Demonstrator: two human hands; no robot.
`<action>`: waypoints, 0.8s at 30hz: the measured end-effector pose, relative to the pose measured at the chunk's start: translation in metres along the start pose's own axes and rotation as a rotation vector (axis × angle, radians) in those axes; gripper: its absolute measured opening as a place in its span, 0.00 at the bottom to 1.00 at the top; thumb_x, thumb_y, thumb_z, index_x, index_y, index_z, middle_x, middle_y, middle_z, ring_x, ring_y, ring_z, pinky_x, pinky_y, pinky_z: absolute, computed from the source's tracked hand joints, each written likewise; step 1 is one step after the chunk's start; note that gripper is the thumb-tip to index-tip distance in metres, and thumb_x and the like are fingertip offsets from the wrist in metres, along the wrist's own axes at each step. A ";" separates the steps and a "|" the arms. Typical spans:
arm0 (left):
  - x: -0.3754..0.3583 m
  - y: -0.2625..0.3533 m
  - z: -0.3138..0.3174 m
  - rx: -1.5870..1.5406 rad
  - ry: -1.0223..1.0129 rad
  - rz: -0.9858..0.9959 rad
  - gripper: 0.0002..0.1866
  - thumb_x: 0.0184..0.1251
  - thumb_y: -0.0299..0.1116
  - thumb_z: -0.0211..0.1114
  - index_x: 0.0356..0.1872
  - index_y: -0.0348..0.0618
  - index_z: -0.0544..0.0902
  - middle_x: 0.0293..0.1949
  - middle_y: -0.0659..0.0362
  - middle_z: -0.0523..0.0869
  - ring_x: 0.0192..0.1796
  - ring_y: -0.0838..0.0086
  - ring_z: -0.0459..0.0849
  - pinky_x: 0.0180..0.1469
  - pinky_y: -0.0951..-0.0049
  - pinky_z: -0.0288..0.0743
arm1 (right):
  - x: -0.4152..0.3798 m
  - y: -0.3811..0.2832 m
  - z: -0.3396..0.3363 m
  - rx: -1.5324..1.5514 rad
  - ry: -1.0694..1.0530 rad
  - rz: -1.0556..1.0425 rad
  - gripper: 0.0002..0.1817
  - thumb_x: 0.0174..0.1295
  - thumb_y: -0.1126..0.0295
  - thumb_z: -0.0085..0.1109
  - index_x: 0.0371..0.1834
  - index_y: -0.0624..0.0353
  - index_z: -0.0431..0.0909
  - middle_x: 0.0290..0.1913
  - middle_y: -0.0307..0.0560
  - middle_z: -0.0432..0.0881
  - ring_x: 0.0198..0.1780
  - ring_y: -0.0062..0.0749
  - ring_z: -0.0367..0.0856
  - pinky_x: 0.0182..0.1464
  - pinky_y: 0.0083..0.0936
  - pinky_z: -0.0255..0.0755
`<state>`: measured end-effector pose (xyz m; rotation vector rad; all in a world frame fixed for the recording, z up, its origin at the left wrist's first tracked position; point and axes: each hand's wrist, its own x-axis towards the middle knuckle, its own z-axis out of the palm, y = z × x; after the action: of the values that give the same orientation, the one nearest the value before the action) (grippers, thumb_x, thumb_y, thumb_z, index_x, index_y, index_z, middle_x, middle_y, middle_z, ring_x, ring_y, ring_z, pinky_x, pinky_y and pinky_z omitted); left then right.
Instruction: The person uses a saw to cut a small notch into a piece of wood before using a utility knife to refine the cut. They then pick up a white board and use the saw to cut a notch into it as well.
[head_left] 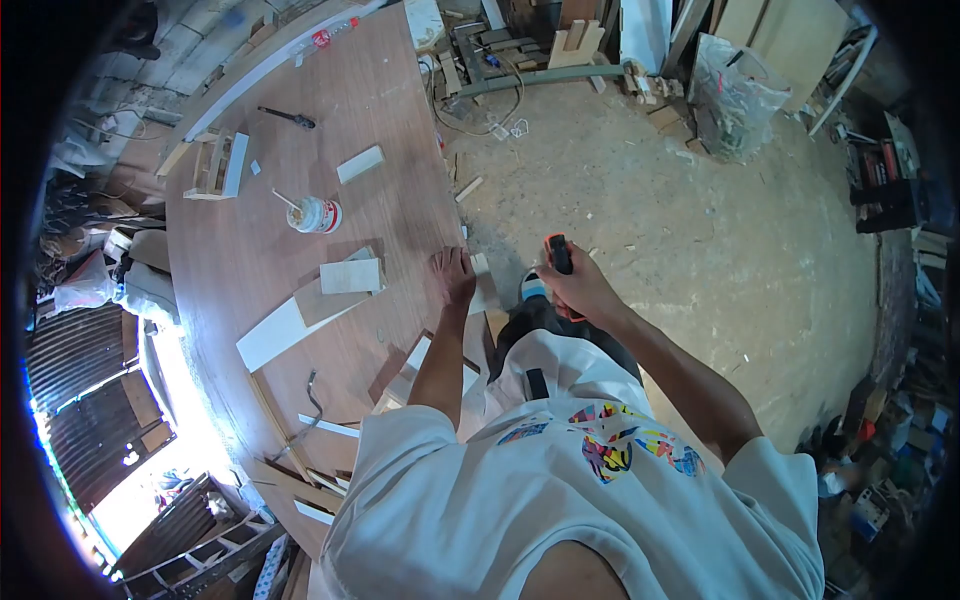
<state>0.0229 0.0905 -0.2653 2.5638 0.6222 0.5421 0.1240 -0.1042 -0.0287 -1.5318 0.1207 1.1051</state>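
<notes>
My left hand (453, 277) rests on the brown table (400, 215) near its right edge, fingers lying on the surface. Just beside it, a pale piece of board (484, 284) is at the table's edge. Over the floor, my right hand (585, 288) is closed around an orange-and-black hand tool (560, 256), whose exact kind I cannot make out. To the left of my left hand, a small white board (350, 276) lies over a longer white board (275, 335). Part of a white-faced wooden piece (408, 372) shows beside my left forearm.
On the table stand an open jar (315, 215) with a stick in it and a small wooden frame (217, 165). A dark tool (288, 118), a white block (360, 164) and a bent metal bar (314, 395) lie there too. A plastic bag (738, 100) sits on the floor.
</notes>
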 end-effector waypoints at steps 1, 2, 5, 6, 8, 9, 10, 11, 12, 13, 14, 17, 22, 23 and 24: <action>0.001 -0.002 0.001 -0.008 0.002 0.021 0.08 0.63 0.33 0.56 0.34 0.39 0.78 0.37 0.52 0.77 0.44 0.57 0.74 0.52 0.57 0.64 | -0.004 -0.007 0.008 0.003 0.001 0.004 0.15 0.58 0.72 0.55 0.45 0.62 0.63 0.19 0.38 0.67 0.13 0.21 0.66 0.14 0.22 0.60; 0.001 -0.003 0.001 -0.007 -0.002 0.022 0.08 0.63 0.33 0.56 0.34 0.39 0.78 0.37 0.52 0.77 0.44 0.57 0.74 0.52 0.57 0.64 | -0.009 -0.016 0.016 -0.040 -0.002 -0.014 0.13 0.59 0.72 0.53 0.44 0.62 0.63 0.18 0.38 0.67 0.12 0.21 0.65 0.13 0.22 0.60; 0.002 -0.006 0.001 -0.047 -0.016 0.029 0.07 0.62 0.33 0.56 0.33 0.42 0.78 0.36 0.53 0.78 0.44 0.58 0.74 0.52 0.57 0.64 | -0.017 -0.037 0.037 -0.035 -0.042 -0.057 0.10 0.60 0.74 0.51 0.41 0.60 0.62 0.18 0.37 0.65 0.12 0.20 0.64 0.14 0.23 0.60; 0.004 -0.005 -0.001 -0.032 -0.054 0.018 0.08 0.64 0.33 0.55 0.34 0.41 0.79 0.37 0.53 0.78 0.45 0.58 0.75 0.52 0.57 0.64 | -0.019 -0.043 0.043 0.012 -0.080 -0.078 0.09 0.61 0.75 0.50 0.39 0.58 0.60 0.18 0.36 0.63 0.14 0.18 0.63 0.15 0.23 0.60; -0.001 -0.004 -0.002 -0.015 -0.100 0.004 0.09 0.65 0.34 0.55 0.35 0.41 0.79 0.38 0.53 0.78 0.45 0.57 0.75 0.52 0.58 0.65 | -0.023 -0.059 0.055 -0.005 -0.087 -0.088 0.08 0.60 0.76 0.49 0.39 0.58 0.60 0.19 0.36 0.63 0.14 0.18 0.62 0.15 0.23 0.60; -0.002 -0.002 0.001 -0.005 -0.052 -0.015 0.08 0.65 0.34 0.55 0.36 0.41 0.79 0.40 0.53 0.78 0.46 0.57 0.75 0.52 0.58 0.66 | -0.023 -0.066 0.061 -0.026 -0.094 -0.107 0.08 0.59 0.77 0.48 0.39 0.59 0.60 0.19 0.37 0.63 0.14 0.19 0.62 0.15 0.24 0.60; -0.003 -0.008 0.012 0.003 -0.001 -0.028 0.08 0.64 0.33 0.55 0.37 0.42 0.79 0.41 0.53 0.78 0.46 0.56 0.74 0.52 0.58 0.66 | -0.022 -0.072 0.065 0.005 -0.117 -0.105 0.08 0.57 0.78 0.46 0.38 0.59 0.60 0.20 0.38 0.64 0.14 0.20 0.62 0.15 0.24 0.60; -0.006 -0.015 0.023 0.002 -0.009 -0.021 0.08 0.64 0.33 0.55 0.37 0.42 0.79 0.41 0.53 0.78 0.46 0.56 0.74 0.52 0.58 0.66 | -0.023 -0.076 0.069 0.014 -0.110 -0.103 0.08 0.57 0.78 0.46 0.38 0.59 0.60 0.20 0.38 0.64 0.14 0.20 0.62 0.15 0.24 0.60; -0.017 -0.035 0.052 -0.083 0.033 -0.093 0.08 0.64 0.33 0.56 0.39 0.42 0.78 0.43 0.52 0.78 0.47 0.56 0.74 0.52 0.58 0.66 | -0.024 -0.082 0.074 0.032 -0.125 -0.129 0.07 0.57 0.78 0.46 0.37 0.59 0.61 0.19 0.38 0.63 0.14 0.20 0.63 0.15 0.24 0.60; -0.025 -0.045 0.068 -0.169 0.074 -0.166 0.09 0.63 0.32 0.56 0.41 0.42 0.77 0.45 0.52 0.77 0.48 0.55 0.73 0.53 0.57 0.66 | -0.024 -0.086 0.077 0.049 -0.137 -0.153 0.07 0.56 0.78 0.46 0.36 0.60 0.61 0.19 0.38 0.63 0.14 0.21 0.63 0.15 0.24 0.60; -0.023 -0.042 0.066 -0.176 0.064 -0.160 0.09 0.63 0.32 0.56 0.41 0.42 0.77 0.45 0.52 0.77 0.48 0.55 0.73 0.53 0.57 0.66 | -0.022 -0.089 0.080 0.054 -0.126 -0.151 0.07 0.56 0.78 0.46 0.36 0.60 0.61 0.19 0.38 0.63 0.14 0.21 0.63 0.15 0.24 0.60; -0.009 -0.016 0.034 -0.124 0.147 -0.055 0.13 0.60 0.33 0.57 0.44 0.40 0.75 0.46 0.50 0.76 0.50 0.53 0.71 0.56 0.55 0.63 | -0.011 -0.093 0.088 0.051 -0.149 -0.138 0.05 0.55 0.77 0.46 0.33 0.60 0.61 0.18 0.38 0.64 0.14 0.21 0.63 0.15 0.25 0.61; -0.003 -0.004 0.007 -0.187 -0.016 0.020 0.18 0.53 0.36 0.62 0.44 0.41 0.75 0.46 0.50 0.75 0.53 0.53 0.69 0.58 0.55 0.61 | 0.004 -0.101 0.099 0.033 -0.149 -0.091 0.05 0.52 0.80 0.45 0.30 0.61 0.62 0.18 0.41 0.65 0.15 0.24 0.65 0.16 0.27 0.62; -0.006 -0.008 0.010 -0.234 0.003 0.030 0.19 0.51 0.36 0.64 0.44 0.41 0.74 0.46 0.51 0.75 0.54 0.53 0.69 0.58 0.55 0.61 | 0.004 -0.102 0.101 0.043 -0.149 -0.085 0.05 0.52 0.80 0.45 0.30 0.61 0.62 0.18 0.41 0.65 0.15 0.24 0.65 0.16 0.27 0.62; -0.008 -0.009 0.007 -0.231 -0.007 0.034 0.19 0.51 0.36 0.64 0.44 0.41 0.74 0.46 0.51 0.75 0.54 0.53 0.69 0.58 0.55 0.61 | 0.002 -0.106 0.103 0.054 -0.139 -0.076 0.05 0.52 0.80 0.44 0.30 0.61 0.62 0.18 0.41 0.65 0.15 0.24 0.65 0.16 0.27 0.62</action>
<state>0.0167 0.0914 -0.2780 2.3610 0.4840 0.5810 0.1337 0.0137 0.0598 -1.3956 -0.0027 1.1354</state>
